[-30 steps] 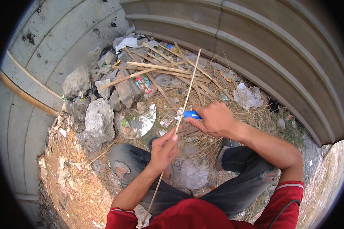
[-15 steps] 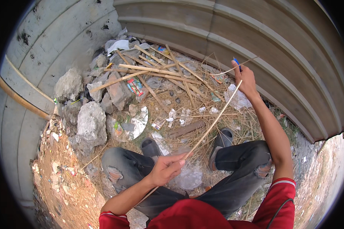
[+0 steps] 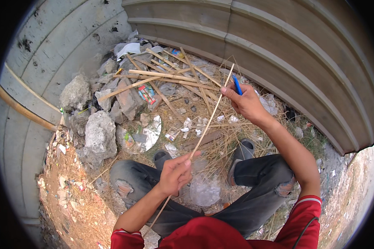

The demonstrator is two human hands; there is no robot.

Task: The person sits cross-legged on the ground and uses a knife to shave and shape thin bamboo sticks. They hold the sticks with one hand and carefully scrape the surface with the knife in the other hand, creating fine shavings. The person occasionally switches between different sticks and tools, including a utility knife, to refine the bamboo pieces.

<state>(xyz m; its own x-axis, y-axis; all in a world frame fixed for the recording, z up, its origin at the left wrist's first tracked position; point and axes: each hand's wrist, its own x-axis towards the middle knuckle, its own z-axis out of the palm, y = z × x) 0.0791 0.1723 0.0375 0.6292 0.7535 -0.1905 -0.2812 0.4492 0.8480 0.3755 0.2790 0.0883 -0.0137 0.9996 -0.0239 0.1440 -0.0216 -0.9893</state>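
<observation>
A thin, pale bamboo strip (image 3: pixel 207 128) runs slantwise from above my lap up toward the bamboo pile. My left hand (image 3: pixel 175 174) is closed round its lower part, and the tail end passes back beneath my forearm. Up near the far end, my right hand (image 3: pixel 246 101) has its thumb against the strip. That same hand grips a slim blue tool that looks like a cutter knife (image 3: pixel 237 84); its blade cannot be made out. Several flat bamboo strips (image 3: pixel 170 76) lie crossed in a loose pile just beyond my hands.
Broken concrete lumps (image 3: pixel 99 135) sit left of the pile. A corrugated metal wall (image 3: pixel 274 45) closes the far right side, with a grey panel wall (image 3: pixel 50 54) at left. Dry straw, paper scraps and a clear plastic bag (image 3: pixel 205 191) litter the ground around my sandals.
My right hand has come left and nearer, onto the strip's far end. The thin curled shaving beside it is no longer seen there. The strip now stands steeper, and my left hand has shifted slightly.
</observation>
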